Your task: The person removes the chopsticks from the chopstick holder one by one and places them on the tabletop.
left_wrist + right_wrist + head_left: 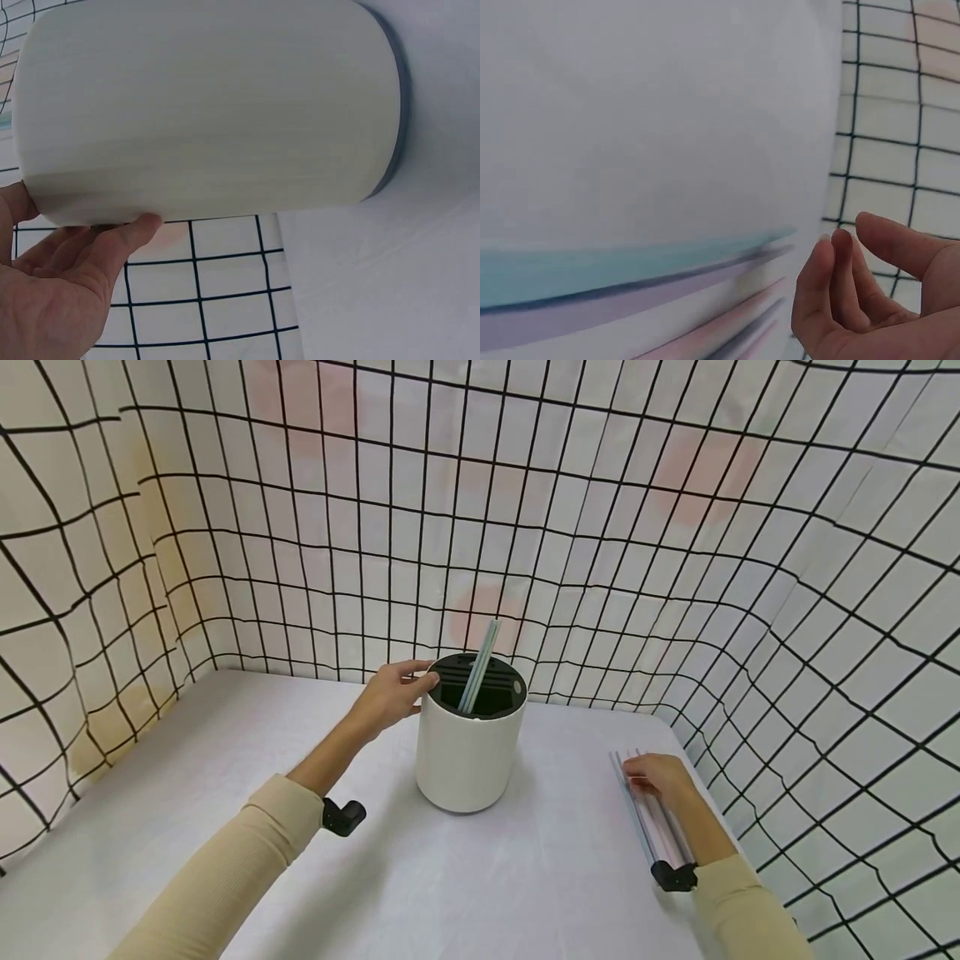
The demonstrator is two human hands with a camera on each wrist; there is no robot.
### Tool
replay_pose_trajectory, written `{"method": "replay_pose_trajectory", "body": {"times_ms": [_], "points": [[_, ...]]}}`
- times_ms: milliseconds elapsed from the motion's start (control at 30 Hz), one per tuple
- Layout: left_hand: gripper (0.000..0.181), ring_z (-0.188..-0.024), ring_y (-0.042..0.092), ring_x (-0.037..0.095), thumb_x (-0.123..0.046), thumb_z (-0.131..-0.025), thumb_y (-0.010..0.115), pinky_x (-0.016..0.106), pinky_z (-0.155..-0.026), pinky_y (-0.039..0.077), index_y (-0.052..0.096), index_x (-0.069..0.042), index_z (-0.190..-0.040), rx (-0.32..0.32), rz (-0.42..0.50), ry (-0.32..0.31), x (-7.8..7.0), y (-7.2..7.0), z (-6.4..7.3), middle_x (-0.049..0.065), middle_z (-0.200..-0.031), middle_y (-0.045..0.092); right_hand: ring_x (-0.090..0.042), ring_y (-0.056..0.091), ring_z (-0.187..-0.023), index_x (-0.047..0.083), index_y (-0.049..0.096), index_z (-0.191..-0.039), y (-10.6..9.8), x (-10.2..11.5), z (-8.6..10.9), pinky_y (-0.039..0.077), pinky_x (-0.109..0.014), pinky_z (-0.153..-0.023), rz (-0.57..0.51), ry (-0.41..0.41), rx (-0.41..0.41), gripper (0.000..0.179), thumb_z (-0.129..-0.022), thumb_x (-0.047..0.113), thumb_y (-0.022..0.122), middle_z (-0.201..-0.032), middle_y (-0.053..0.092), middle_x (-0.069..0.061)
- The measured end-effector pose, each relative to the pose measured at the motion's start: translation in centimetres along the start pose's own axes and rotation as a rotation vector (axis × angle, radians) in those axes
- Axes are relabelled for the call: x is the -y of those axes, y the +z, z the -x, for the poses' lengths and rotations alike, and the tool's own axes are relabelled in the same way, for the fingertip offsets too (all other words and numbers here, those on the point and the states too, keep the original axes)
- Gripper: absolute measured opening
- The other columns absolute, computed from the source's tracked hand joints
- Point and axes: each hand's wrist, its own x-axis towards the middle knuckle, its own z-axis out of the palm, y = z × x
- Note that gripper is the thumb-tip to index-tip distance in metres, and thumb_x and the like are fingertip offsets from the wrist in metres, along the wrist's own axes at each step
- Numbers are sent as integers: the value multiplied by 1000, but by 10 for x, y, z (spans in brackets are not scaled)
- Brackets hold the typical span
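A white cylindrical holder (pixel 468 760) with a slotted black top (pixel 491 681) stands upright on the table. Two or so slim pale blue-green sticks (pixel 480 668) lean in its larger opening. My left hand (pixel 393 693) grips the holder near its rim, thumb at the top edge and fingers along the side; in the left wrist view the fingertips touch the white wall (pixel 210 112). Over at the right, my right hand (pixel 660 777) hovers at the far ends of several pastel sticks (pixel 645 822). Its fingers (pixel 817 277) are bent, with a gap to the thumb and nothing between.
A black wire grid (pixel 480 518) backed by white sheeting rises behind the table and along both sides. The white-covered table (pixel 480 893) spreads in front of the holder. The pastel sticks lie near the table's right edge, beside the grid.
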Motion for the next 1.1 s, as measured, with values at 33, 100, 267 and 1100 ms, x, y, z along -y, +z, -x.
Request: {"method": "replay_pose_trajectory", "body": {"times_ms": [33, 100, 267, 1100], "points": [[56, -138, 53, 31, -34, -105, 56, 45, -107, 54, 43, -11, -155, 1, 1, 2, 0, 0, 0, 15, -148, 55, -9, 66, -70, -16, 59, -126, 1, 5, 2, 62, -22, -66, 2, -12, 11, 38, -96, 7, 67, -80, 70, 3], [56, -139, 52, 32, -34, -105, 56, 46, -107, 53, 43, -10, -155, 5, 1, 7, 0, 0, 1, 16, -149, 55, -9, 68, -75, -15, 57, -129, 4, 18, 6, 63, -23, -70, 11, -53, 40, 41, -98, 10, 67, -85, 71, 4], [56, -139, 52, 31, -34, -105, 56, 47, -107, 53, 43, -11, -155, 2, -4, 7, 1, 0, 1, 15, -149, 54, -9, 68, -86, -10, 58, -132, 16, 59, 25, 62, -23, -81, 67, -190, 94, 43, -101, 19, 65, -106, 71, -3], [55, -137, 54, 30, -34, -105, 58, 45, -105, 55, 45, -12, -154, 2, 0, 9, -1, 1, 1, 15, -148, 56, -40, 67, -113, -6, 63, -123, 121, 212, 102, 60, -35, -98, -81, -432, 333, 32, -97, 11, 68, -124, 65, -19]]}}
